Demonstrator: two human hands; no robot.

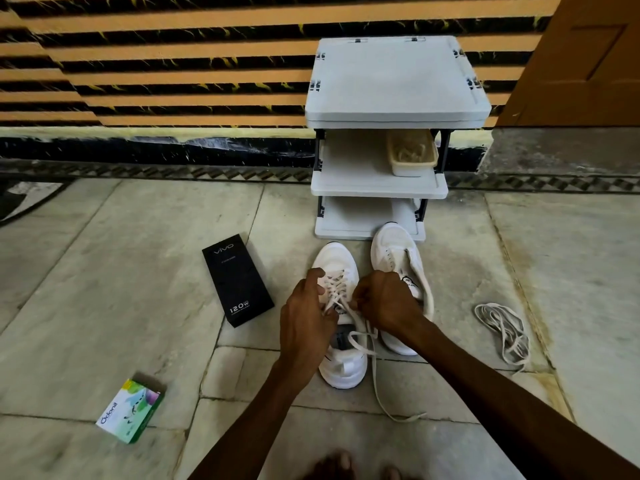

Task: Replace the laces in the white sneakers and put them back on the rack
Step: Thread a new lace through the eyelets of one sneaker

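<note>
Left hand [306,318]: pinches the lace [337,289] to keep it tight.
Right hand [384,301]: fingers curled round the other lace end.
Shoe [343,367]: on the floor [104,271], toe toward the rack [379,187], holes up for threading.
Other shoe [394,251]: just beside it, waiting.
Spare lace [504,332]: far right, out of the way.

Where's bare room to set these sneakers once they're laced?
Rack top is bare; so is the middle shelf left of the basket, and the bottom shelf. Floor is free between black box and green box, and between right sneaker and loose laces. Crowded before the rack: left sneaker, with left hand and right hand pinching its lace.
</note>
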